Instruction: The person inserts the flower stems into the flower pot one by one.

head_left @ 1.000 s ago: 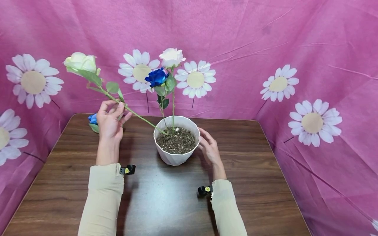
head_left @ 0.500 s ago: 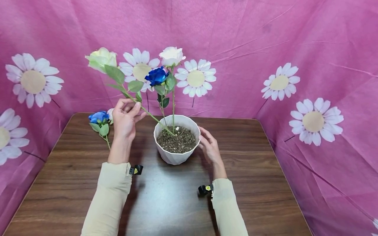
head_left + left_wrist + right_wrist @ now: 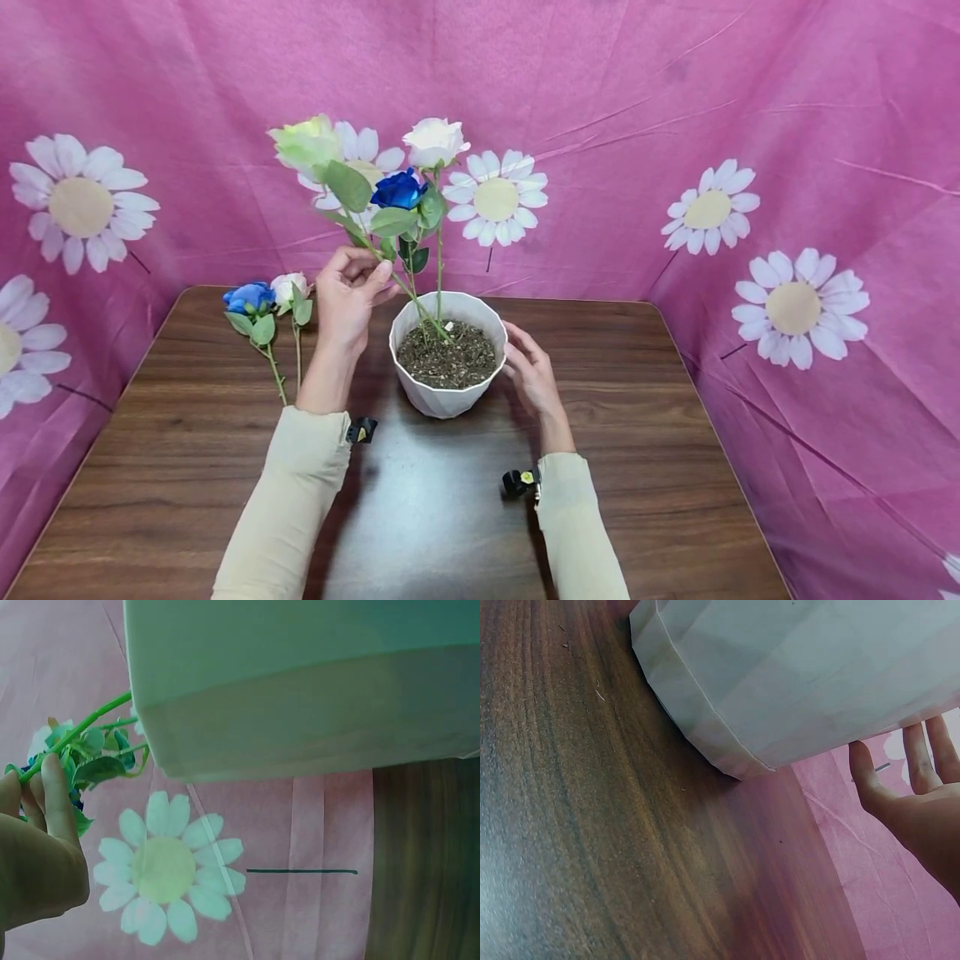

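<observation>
Between thumb and fingers my left hand (image 3: 345,300) pinches the stem of a pale green-white rose (image 3: 306,142). The stem leans left, its lower end at the soil (image 3: 457,358) in a white faceted pot (image 3: 442,403). A blue rose (image 3: 399,191) and a white rose (image 3: 435,142) stand in the same soil. My right hand (image 3: 534,375) touches the pot's right side with fairly straight fingers. In the right wrist view, fingertips (image 3: 861,754) rest against the pot wall (image 3: 795,682). The left wrist view shows the green stem (image 3: 82,726) in the fingers beside the pot.
Two roses, one blue (image 3: 249,297) and one pinkish white (image 3: 291,292), lie on the wooden table (image 3: 622,517) left of my left hand. A pink cloth (image 3: 600,83) printed with large daisies hangs behind and at both sides.
My left hand has moved right toward the pot, bringing the pale rose more upright and nearer the standing roses. The two lying roses have come into view. My right hand stays.
</observation>
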The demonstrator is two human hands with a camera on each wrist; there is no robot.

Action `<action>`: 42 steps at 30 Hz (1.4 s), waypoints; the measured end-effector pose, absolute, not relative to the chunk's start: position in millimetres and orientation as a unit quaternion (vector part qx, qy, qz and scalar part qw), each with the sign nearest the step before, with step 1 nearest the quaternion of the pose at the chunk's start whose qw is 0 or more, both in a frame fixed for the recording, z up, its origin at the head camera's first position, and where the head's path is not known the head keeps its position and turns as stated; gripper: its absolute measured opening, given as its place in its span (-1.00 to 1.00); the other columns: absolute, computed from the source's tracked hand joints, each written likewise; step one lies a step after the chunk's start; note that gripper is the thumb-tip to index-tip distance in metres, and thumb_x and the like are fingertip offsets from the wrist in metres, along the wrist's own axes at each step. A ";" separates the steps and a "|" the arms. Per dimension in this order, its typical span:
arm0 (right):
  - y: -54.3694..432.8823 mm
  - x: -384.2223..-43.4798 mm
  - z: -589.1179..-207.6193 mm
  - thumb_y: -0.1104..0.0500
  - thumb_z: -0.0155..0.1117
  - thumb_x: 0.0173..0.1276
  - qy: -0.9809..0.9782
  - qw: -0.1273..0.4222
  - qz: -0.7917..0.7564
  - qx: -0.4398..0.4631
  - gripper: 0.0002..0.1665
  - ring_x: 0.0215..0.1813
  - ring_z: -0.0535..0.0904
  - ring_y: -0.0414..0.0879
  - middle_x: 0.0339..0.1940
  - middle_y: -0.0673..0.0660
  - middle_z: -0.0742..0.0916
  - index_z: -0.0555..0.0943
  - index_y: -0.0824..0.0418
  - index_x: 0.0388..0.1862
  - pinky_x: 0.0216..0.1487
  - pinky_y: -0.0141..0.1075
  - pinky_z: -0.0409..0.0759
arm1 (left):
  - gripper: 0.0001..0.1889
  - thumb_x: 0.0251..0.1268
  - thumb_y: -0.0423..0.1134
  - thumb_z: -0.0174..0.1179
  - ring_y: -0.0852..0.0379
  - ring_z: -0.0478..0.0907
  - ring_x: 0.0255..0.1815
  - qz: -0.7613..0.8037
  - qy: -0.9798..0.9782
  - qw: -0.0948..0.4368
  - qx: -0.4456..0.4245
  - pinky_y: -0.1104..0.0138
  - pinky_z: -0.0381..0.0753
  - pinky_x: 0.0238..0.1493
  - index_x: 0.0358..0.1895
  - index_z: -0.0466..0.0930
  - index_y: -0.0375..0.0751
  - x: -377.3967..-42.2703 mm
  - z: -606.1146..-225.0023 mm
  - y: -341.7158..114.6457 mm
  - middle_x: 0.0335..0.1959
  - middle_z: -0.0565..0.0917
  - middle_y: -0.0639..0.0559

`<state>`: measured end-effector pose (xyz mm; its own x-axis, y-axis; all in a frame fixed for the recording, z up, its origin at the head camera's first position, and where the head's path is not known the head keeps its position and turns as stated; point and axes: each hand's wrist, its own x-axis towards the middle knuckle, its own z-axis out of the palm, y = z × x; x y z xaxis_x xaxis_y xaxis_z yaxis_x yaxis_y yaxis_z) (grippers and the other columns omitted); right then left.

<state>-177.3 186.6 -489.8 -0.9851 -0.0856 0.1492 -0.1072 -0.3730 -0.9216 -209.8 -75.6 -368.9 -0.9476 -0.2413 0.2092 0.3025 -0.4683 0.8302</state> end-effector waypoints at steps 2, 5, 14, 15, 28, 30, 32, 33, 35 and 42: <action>186.5 -177.0 -489.3 0.37 0.05 0.54 -0.560 0.007 0.824 0.088 -0.43 0.14 0.55 -0.05 0.20 0.13 0.57 0.25 0.56 0.44 0.12 -0.25 0.65 | -0.66 0.25 -0.72 0.19 0.20 0.61 -0.48 -0.849 -0.504 0.155 -0.039 0.34 0.78 -0.39 -0.37 0.58 -0.14 -210.3 -368.9 -71.7 -0.45 0.67 0.04; 186.3 -177.0 -489.3 0.36 0.06 0.53 -0.560 0.008 0.824 0.088 -0.43 0.16 0.55 -0.04 0.20 0.13 0.58 0.27 0.55 0.44 0.15 -0.24 0.65 | -0.66 0.22 -0.74 0.19 0.19 0.60 -0.46 -0.837 -0.523 0.150 -0.048 0.32 0.78 -0.36 -0.37 0.58 -0.15 -209.9 -368.8 -66.0 -0.46 0.68 0.05; 186.6 -177.7 -490.9 0.34 0.08 0.55 -0.557 0.010 0.825 0.097 -0.49 0.13 0.56 -0.05 0.19 0.10 0.59 0.37 0.46 0.42 0.11 -0.24 0.66 | -0.82 0.20 -0.72 0.22 0.23 0.57 -0.43 -0.800 -0.575 0.151 -0.074 0.29 0.79 -0.33 -0.29 0.53 -0.42 -210.4 -367.7 -53.6 -0.46 0.66 0.09; 186.5 -177.5 -490.5 0.34 0.09 0.55 -0.557 0.010 0.825 0.098 -0.49 0.14 0.56 -0.05 0.19 0.09 0.60 0.39 0.45 0.42 0.11 -0.24 0.66 | -0.84 0.21 -0.72 0.22 0.22 0.57 -0.42 -0.798 -0.580 0.149 -0.076 0.28 0.79 -0.32 -0.27 0.52 -0.47 -210.6 -367.9 -52.4 -0.46 0.65 0.09; 187.7 -178.9 -492.6 0.33 0.13 0.51 -0.550 0.008 0.829 0.098 -0.45 0.18 0.56 -0.03 0.22 0.10 0.60 0.36 0.48 0.42 0.15 -0.21 0.66 | -0.88 0.26 -0.63 0.26 0.22 0.56 -0.40 -0.749 -0.644 0.124 -0.098 0.31 0.79 -0.31 -0.20 0.52 -0.58 -212.1 -368.3 -37.3 -0.38 0.64 -0.11; 187.5 -179.0 -492.8 0.33 0.12 0.51 -0.549 0.008 0.830 0.098 -0.44 0.18 0.55 -0.02 0.22 0.10 0.59 0.35 0.49 0.42 0.15 -0.21 0.66 | -0.89 0.26 -0.63 0.25 0.22 0.56 -0.40 -0.742 -0.650 0.122 -0.106 0.34 0.78 -0.32 -0.20 0.52 -0.58 -213.0 -367.6 -35.1 -0.36 0.65 -0.17; 187.3 -178.8 -492.6 0.34 0.11 0.51 -0.551 0.009 0.829 0.098 -0.45 0.17 0.55 -0.02 0.21 0.11 0.59 0.35 0.50 0.42 0.15 -0.22 0.66 | -0.90 0.27 -0.62 0.24 0.21 0.57 -0.39 -0.733 -0.659 0.121 -0.113 0.37 0.76 -0.33 -0.21 0.53 -0.57 -214.5 -367.3 -32.5 -0.34 0.65 -0.20; 187.1 -178.8 -492.4 0.35 0.10 0.52 -0.551 0.008 0.829 0.098 -0.45 0.17 0.55 -0.02 0.20 0.11 0.59 0.34 0.50 0.42 0.15 -0.22 0.66 | -0.90 0.27 -0.62 0.24 0.21 0.57 -0.39 -0.728 -0.665 0.121 -0.116 0.38 0.76 -0.34 -0.21 0.53 -0.56 -214.9 -367.0 -31.4 -0.33 0.65 -0.23; 187.0 -178.9 -492.0 0.36 0.08 0.53 -0.552 0.007 0.828 0.096 -0.46 0.17 0.55 -0.02 0.19 0.11 0.60 0.34 0.50 0.43 0.15 -0.23 0.66 | -0.91 0.27 -0.62 0.24 0.18 0.57 -0.37 -0.718 -0.675 0.120 -0.121 0.38 0.75 -0.34 -0.21 0.53 -0.55 -215.9 -366.4 -29.3 -0.31 0.65 -0.26; 187.6 -179.7 -492.4 0.40 0.03 0.52 -0.554 0.007 0.827 0.093 -0.45 0.15 0.56 -0.03 0.19 0.12 0.59 0.29 0.54 0.44 0.13 -0.24 0.67 | -0.90 0.25 -0.56 0.29 -0.04 0.61 -0.26 -0.656 -0.729 0.137 -0.139 0.20 0.67 -0.07 -0.23 0.57 -0.47 -218.8 -362.9 -23.5 -0.27 0.67 -0.28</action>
